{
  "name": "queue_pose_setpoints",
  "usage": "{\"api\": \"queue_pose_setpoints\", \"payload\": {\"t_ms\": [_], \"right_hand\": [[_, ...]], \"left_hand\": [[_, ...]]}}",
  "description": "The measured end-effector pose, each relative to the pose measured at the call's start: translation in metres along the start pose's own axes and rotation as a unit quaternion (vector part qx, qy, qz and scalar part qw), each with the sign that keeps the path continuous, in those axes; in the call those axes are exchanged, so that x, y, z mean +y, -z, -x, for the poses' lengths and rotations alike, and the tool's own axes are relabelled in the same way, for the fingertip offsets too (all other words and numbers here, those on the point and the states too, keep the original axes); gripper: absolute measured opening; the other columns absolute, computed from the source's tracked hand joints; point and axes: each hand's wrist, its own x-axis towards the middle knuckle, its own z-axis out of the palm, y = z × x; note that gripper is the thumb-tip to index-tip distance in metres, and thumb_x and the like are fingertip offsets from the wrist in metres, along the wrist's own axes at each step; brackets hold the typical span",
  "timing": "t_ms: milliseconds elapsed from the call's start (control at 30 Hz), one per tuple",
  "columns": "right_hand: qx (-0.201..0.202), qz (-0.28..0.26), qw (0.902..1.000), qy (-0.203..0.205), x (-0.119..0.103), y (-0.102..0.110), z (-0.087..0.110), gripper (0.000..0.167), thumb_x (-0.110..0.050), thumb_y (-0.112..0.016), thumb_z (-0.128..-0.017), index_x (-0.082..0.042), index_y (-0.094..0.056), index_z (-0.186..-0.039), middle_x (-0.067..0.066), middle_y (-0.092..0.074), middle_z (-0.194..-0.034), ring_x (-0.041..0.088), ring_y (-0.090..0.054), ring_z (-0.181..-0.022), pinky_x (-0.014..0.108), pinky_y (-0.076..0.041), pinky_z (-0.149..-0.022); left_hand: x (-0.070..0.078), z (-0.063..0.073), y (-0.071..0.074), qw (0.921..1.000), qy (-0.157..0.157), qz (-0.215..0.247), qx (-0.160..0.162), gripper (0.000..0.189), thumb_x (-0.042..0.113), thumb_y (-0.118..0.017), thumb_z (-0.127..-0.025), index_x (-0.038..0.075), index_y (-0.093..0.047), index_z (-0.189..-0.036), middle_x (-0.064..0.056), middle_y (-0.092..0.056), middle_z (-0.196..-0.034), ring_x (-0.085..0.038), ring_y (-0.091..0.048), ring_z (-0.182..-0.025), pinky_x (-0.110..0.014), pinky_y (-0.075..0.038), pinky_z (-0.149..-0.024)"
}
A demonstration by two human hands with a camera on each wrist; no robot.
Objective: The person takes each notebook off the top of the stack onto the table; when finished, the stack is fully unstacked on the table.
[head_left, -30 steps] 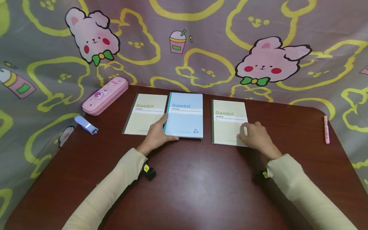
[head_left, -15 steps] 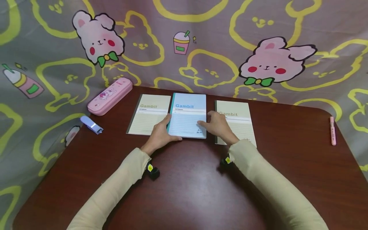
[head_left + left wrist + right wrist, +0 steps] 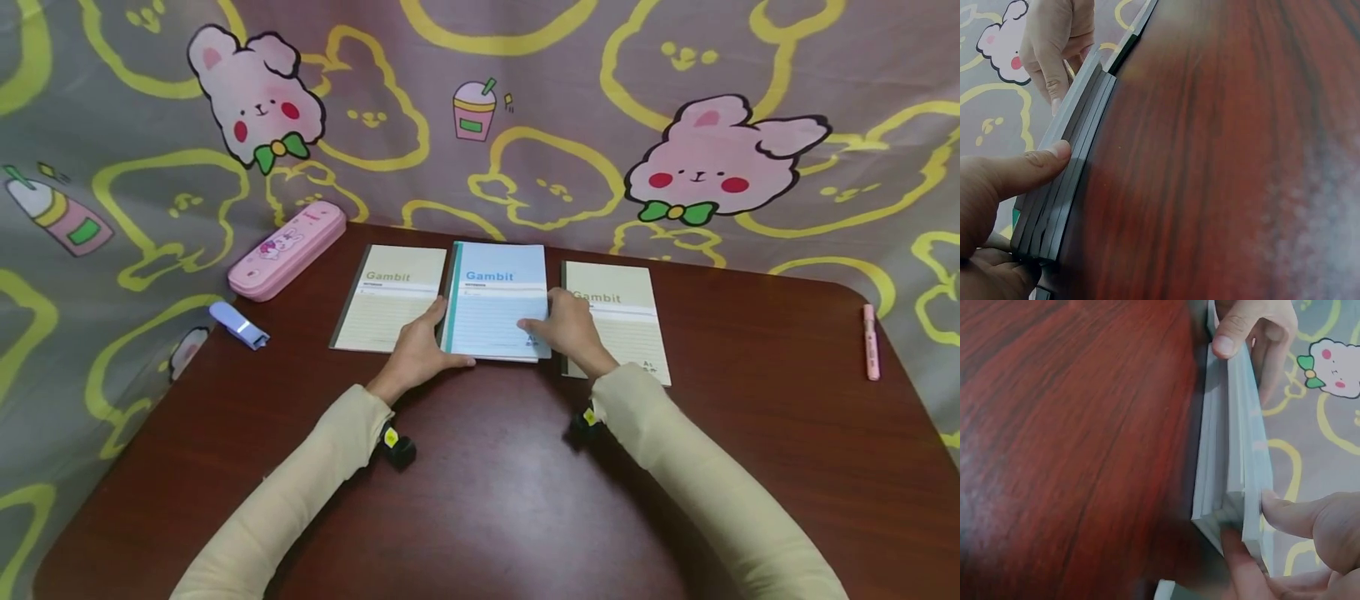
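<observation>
A stack of blue-covered notebooks (image 3: pixel 495 308) lies mid-table; its upper part sits shifted slightly right over the lower part. My left hand (image 3: pixel 420 346) holds the stack's near left corner, thumb on the near edge and fingers at the spine. In the left wrist view, that thumb (image 3: pixel 1041 165) presses across several layered edges. My right hand (image 3: pixel 566 329) pinches the top blue notebook (image 3: pixel 1254 456) at its right edge, thumb on the cover and fingers underneath; a gap shows below it in the right wrist view. Cream notebooks lie on the left (image 3: pixel 390 300) and right (image 3: pixel 618 321).
A pink pencil case (image 3: pixel 288 250) lies at the back left, with a lilac clip-like object (image 3: pixel 238 325) in front of it. A pink pen-shaped marker (image 3: pixel 870 342) lies near the right edge. A patterned curtain (image 3: pixel 555 108) hangs behind the brown table (image 3: pixel 480 500).
My right hand has gone from the right cream notebook to the blue stack and taken hold of the top notebook, which has slid slightly right. The left hand keeps its place.
</observation>
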Motion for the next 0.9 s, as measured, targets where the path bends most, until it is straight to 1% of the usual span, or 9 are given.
{"api": "queue_pose_setpoints", "payload": {"t_ms": [67, 167, 267, 367, 467, 567, 667, 800, 900], "right_hand": [[0.007, -0.019, 0.9998, 0.001, 0.001, 0.003, -0.001, 0.058, -0.028, -0.075, -0.085, 0.004, -0.053, -0.128, 0.022, -0.066, -0.103, 0.030, -0.064, -0.086, 0.037, -0.052, -0.069], [0.009, -0.084, 0.9963, 0.011, 0.002, 0.011, -0.003, 0.054, -0.021, -0.072, -0.087, -0.001, -0.053, -0.133, 0.018, -0.065, -0.095, 0.024, -0.063, -0.075, 0.032, -0.053, -0.060], [-0.019, -0.171, 0.9849, 0.017, 0.002, 0.017, -0.007, 0.044, -0.013, -0.068, -0.090, -0.005, -0.056, -0.132, 0.012, -0.058, -0.087, 0.017, -0.057, -0.068, 0.028, -0.053, -0.056], [-0.070, -0.235, 0.9693, 0.009, 0.000, 0.019, -0.010, 0.043, -0.004, -0.061, -0.092, -0.005, -0.054, -0.135, 0.013, -0.054, -0.094, 0.017, -0.059, -0.076, 0.029, -0.058, -0.065], [-0.103, -0.262, 0.9594, 0.001, 0.001, 0.016, -0.011, 0.046, 0.001, -0.057, -0.093, -0.003, -0.050, -0.139, 0.017, -0.054, -0.106, 0.021, -0.062, -0.087, 0.030, -0.059, -0.070], [-0.112, -0.283, 0.9527, -0.001, 0.004, 0.014, -0.011, 0.048, 0.002, -0.055, -0.093, -0.004, -0.048, -0.141, 0.018, -0.054, -0.111, 0.021, -0.062, -0.088, 0.030, -0.059, -0.070], [-0.103, -0.298, 0.9489, 0.002, 0.008, 0.012, -0.011, 0.049, 0.001, -0.056, -0.093, -0.006, -0.049, -0.141, 0.015, -0.054, -0.108, 0.018, -0.060, -0.085, 0.028, -0.057, -0.067], [-0.078, -0.307, 0.9483, 0.003, 0.011, 0.011, -0.009, 0.048, 0.001, -0.057, -0.093, -0.011, -0.052, -0.139, 0.012, -0.050, -0.105, 0.017, -0.054, -0.081, 0.025, -0.054, -0.064], [-0.058, -0.315, 0.9475, -0.006, 0.011, 0.012, -0.007, 0.047, 0.001, -0.057, -0.093, -0.013, -0.054, -0.138, 0.013, -0.049, -0.116, 0.017, -0.052, -0.085, 0.024, -0.053, -0.064]], "left_hand": [[0.000, 0.000, -0.001, 1.0000, 0.002, 0.002, -0.003, 0.112, 0.028, -0.090, -0.067, 0.000, -0.023, -0.152, -0.017, -0.019, -0.160, -0.029, -0.025, -0.146, -0.041, -0.032, -0.115], [0.002, 0.000, -0.001, 1.0000, 0.001, 0.001, -0.004, 0.111, 0.026, -0.090, -0.067, 0.001, -0.024, -0.152, -0.017, -0.019, -0.160, -0.029, -0.025, -0.146, -0.041, -0.033, -0.115], [0.002, 0.000, 0.000, 1.0000, -0.004, -0.003, -0.002, 0.110, 0.027, -0.090, -0.066, 0.002, -0.026, -0.152, -0.017, -0.020, -0.160, -0.030, -0.026, -0.146, -0.041, -0.033, -0.115], [0.002, 0.000, 0.001, 1.0000, -0.005, -0.006, -0.001, 0.110, 0.027, -0.090, -0.066, 0.002, -0.026, -0.152, -0.017, -0.020, -0.160, -0.029, -0.026, -0.146, -0.041, -0.033, -0.115], [0.002, 0.001, 0.001, 1.0000, -0.006, -0.005, -0.001, 0.110, 0.027, -0.090, -0.066, 0.002, -0.025, -0.152, -0.016, -0.020, -0.160, -0.029, -0.025, -0.146, -0.041, -0.033, -0.115], [0.002, 0.001, 0.000, 1.0000, -0.005, -0.005, -0.002, 0.111, 0.028, -0.090, -0.067, 0.001, -0.024, -0.152, -0.016, -0.020, -0.160, -0.029, -0.025, -0.146, -0.041, -0.033, -0.115], [0.002, 0.000, -0.001, 1.0000, -0.002, -0.007, -0.001, 0.111, 0.028, -0.090, -0.066, 0.001, -0.024, -0.152, -0.016, -0.020, -0.160, -0.029, -0.025, -0.146, -0.041, -0.033, -0.115], [0.002, 0.001, 0.000, 1.0000, -0.002, -0.001, 0.001, 0.111, 0.027, -0.091, -0.066, 0.002, -0.025, -0.152, -0.016, -0.020, -0.160, -0.030, -0.025, -0.146, -0.042, -0.034, -0.114], [0.002, 0.002, 0.001, 1.0000, -0.004, 0.002, 0.004, 0.111, 0.026, -0.091, -0.066, 0.003, -0.025, -0.152, -0.016, -0.020, -0.160, -0.030, -0.025, -0.146, -0.042, -0.034, -0.114]]}}
